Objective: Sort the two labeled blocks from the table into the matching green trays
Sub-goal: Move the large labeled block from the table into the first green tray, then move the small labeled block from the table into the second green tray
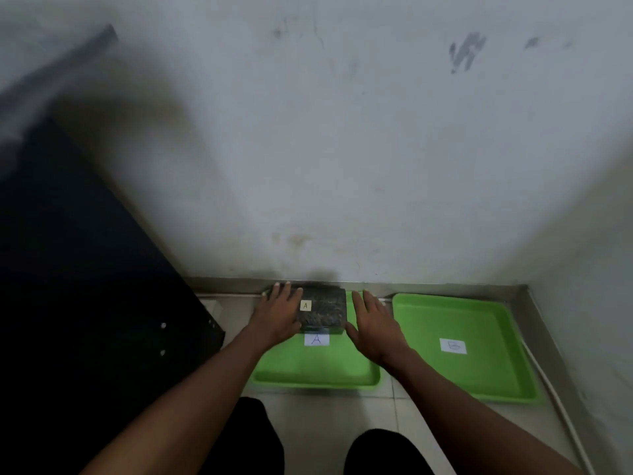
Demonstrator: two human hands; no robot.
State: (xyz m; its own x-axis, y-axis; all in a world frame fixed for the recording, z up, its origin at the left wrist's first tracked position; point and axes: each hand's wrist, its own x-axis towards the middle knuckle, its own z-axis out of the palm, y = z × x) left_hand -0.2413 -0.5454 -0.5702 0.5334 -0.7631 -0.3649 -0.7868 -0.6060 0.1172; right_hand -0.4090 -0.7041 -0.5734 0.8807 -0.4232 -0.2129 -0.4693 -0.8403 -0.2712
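A dark block (325,310) with a yellow "A" sticker lies in the far end of the left green tray (308,368), just behind the tray's white "A" label (316,339). My left hand (279,311) lies over the block's left end with the fingers stretched out and the thumb at its front edge. My right hand (373,323) is just right of the block, fingers apart, with a thin strip of green showing between them. The right green tray (479,378) carries a white "B" label (452,346) and holds no block. No second block is in view.
Both trays sit on a pale tiled floor against a stained white wall (342,149). A dark piece of furniture (85,269) fills the left side. A white pipe (555,399) runs along the right wall. My knees (253,437) are at the bottom edge.
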